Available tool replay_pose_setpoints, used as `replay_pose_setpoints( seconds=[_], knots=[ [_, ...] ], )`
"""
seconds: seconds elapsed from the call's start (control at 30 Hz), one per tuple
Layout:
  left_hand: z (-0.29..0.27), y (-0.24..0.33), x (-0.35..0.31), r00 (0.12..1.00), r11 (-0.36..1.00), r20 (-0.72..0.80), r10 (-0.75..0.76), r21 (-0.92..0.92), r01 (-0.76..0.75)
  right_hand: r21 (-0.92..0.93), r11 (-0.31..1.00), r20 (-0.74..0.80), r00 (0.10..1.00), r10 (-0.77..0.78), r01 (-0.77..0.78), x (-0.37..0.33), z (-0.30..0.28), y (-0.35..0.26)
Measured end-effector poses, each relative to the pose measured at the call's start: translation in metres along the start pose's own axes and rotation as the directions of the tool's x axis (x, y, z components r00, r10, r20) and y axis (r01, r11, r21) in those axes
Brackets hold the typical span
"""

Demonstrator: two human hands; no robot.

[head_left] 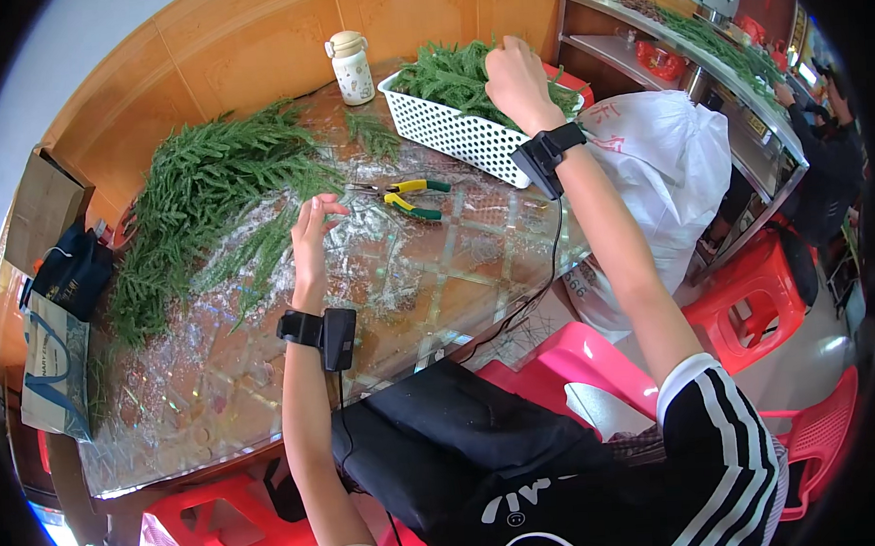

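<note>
My left hand (312,241) hovers over the table, fingers partly bent and apart, holding nothing I can see. Just beyond it lie pliers (413,198) with yellow and dark green handles. A large heap of green artificial pine branches (214,175) spreads to its left, with a loose sprig (372,137) farther back. At the far side, my right hand (521,86) is closed above a white perforated basket (451,144). Green pine sprigs (444,80) fill that basket. What the right fingers grip, if anything, is hidden behind the hand.
White dust and scraps litter the table (428,273). A white bottle (351,70) stands by the wall; bags (56,363) sit at the left edge. Right of the table are a white sack (652,156), red stools (751,298) and a shelf (633,55). Another person (823,159) is beyond.
</note>
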State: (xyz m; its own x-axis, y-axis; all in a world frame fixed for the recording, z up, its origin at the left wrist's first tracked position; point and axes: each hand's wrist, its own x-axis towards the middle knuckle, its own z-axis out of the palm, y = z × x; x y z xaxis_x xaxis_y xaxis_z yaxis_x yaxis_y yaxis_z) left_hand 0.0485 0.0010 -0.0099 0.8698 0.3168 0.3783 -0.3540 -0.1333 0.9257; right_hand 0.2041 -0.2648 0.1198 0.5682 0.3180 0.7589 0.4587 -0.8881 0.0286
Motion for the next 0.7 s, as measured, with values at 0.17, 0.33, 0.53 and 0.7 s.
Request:
replay_pose_setpoints(
  seconds=[0.17, 0.33, 0.53, 0.7],
  knots=[
    [0.003, 0.003, -0.001, 1.000, 0.999, -0.010, 0.007, -0.031, -0.007, 0.023, 0.998, 0.252, 0.966, -0.059, 0.055, -0.002, 0.015, 0.002],
    [0.000, 0.003, -0.004, 0.999, 0.998, -0.001, -0.032, -0.063, 0.032, 0.138, 0.988, 0.481, 0.877, -0.007, -0.068, -0.006, 0.033, 0.011],
    [0.001, -0.004, 0.000, 1.000, 1.000, -0.008, -0.008, -0.012, 0.007, 0.179, 0.980, 0.602, 0.797, -0.038, -0.088, -0.005, 0.057, 0.029],
    [-0.001, -0.001, 0.001, 0.999, 0.999, -0.036, -0.018, -0.043, 0.016, 0.155, 0.986, 0.759, 0.646, -0.084, -0.054, 0.004, 0.063, 0.035]
  ],
)
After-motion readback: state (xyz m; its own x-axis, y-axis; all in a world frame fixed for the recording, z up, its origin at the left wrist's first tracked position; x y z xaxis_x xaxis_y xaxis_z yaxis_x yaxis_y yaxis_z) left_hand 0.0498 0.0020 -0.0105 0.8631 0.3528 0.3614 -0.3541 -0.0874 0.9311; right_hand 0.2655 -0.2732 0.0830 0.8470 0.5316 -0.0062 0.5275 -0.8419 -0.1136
